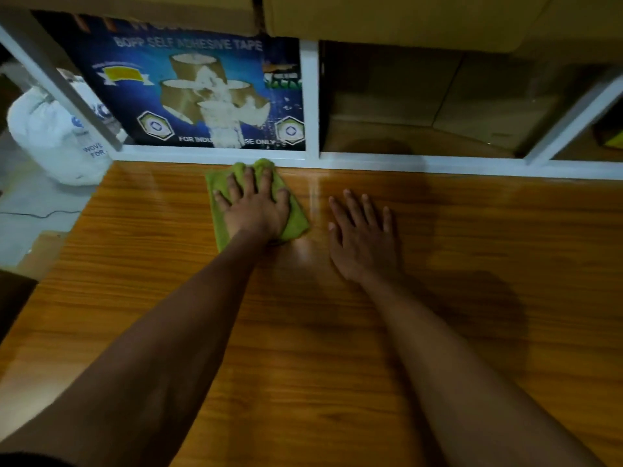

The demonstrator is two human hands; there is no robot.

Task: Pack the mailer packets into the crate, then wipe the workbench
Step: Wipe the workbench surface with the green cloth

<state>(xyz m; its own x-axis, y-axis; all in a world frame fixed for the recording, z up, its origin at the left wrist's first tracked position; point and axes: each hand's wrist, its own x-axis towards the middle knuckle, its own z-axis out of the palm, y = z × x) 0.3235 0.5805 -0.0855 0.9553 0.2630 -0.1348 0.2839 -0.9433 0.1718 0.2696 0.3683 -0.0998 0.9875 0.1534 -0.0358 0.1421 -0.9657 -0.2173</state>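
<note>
Left hand is laid flat on the green cloth, fingers spread and straight, the cloth pressed down onto the wooden workbench close to its far edge. Folded cloth is seen poking out beyond the fingertips and to either side of the palm. Right hand is placed just beside it, palm down on the bare wood, fingers apart and relaxed, nothing held. Both forearms are stretched forward across the bench top, which is lit with a soft glare between the hands.

Beyond the bench edge, a white frame is seen, divided into compartments. The left compartment is filled by a blue carton printed with "BOPP SELF ADHESIVE TAPE" and a picture of tape rolls; what is inside it cannot be told. The compartment to the right is occupied by plain brown cardboard boxes, closed. More cardboard is stacked above. At far left, off the bench, a white sack is seen, its contents hidden.
</note>
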